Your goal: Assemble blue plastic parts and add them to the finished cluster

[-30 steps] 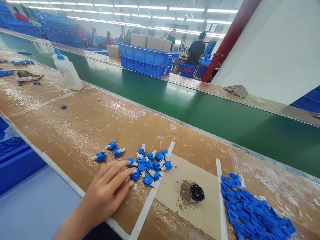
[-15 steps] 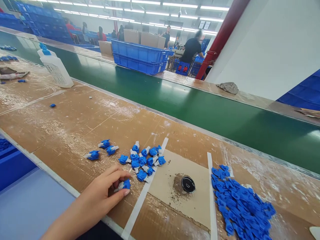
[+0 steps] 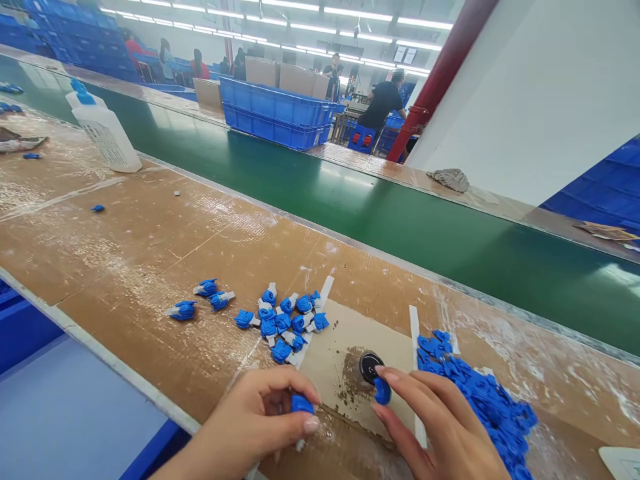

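- The left hand point(image 3: 260, 417) comes in from the near edge of the surface, bare forearm angled up from the lower left, back of the hand upward.
- Its fingers curl inward, thumb and forefinger pinched together on a small blue part point(image 3: 302, 404) at the tips.
- The right hand point(image 3: 440, 427) enters from the near right, palm turned down and leftward, fingers stretched long.
- Its forefinger and thumb tips close on a second blue piece point(image 3: 383, 391); the other fingers lie loosely spread alongside.
- The two hands are near each other, not touching.
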Demonstrator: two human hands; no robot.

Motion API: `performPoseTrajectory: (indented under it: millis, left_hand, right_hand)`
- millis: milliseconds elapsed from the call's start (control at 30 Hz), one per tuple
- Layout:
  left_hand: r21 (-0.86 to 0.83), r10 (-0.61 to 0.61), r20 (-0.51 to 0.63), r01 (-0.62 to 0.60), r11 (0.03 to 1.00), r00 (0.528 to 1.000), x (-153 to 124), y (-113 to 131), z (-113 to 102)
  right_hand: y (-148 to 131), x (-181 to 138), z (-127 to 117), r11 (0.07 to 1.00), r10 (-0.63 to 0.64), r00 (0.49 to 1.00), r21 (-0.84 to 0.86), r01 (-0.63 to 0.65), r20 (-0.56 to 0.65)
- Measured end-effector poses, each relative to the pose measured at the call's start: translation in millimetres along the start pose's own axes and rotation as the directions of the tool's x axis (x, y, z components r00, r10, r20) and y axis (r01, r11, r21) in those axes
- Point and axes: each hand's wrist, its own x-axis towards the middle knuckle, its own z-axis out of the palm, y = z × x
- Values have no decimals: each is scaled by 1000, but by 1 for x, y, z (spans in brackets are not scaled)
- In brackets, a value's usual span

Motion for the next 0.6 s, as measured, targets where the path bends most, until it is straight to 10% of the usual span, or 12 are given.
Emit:
performPoseTrajectory:
  millis: [600]
  left_hand:
    - [-475,120,19,-96,875,993,10,-21,20]
  right_hand:
    - [-12,9,12,979,113,994,173,-109,-11]
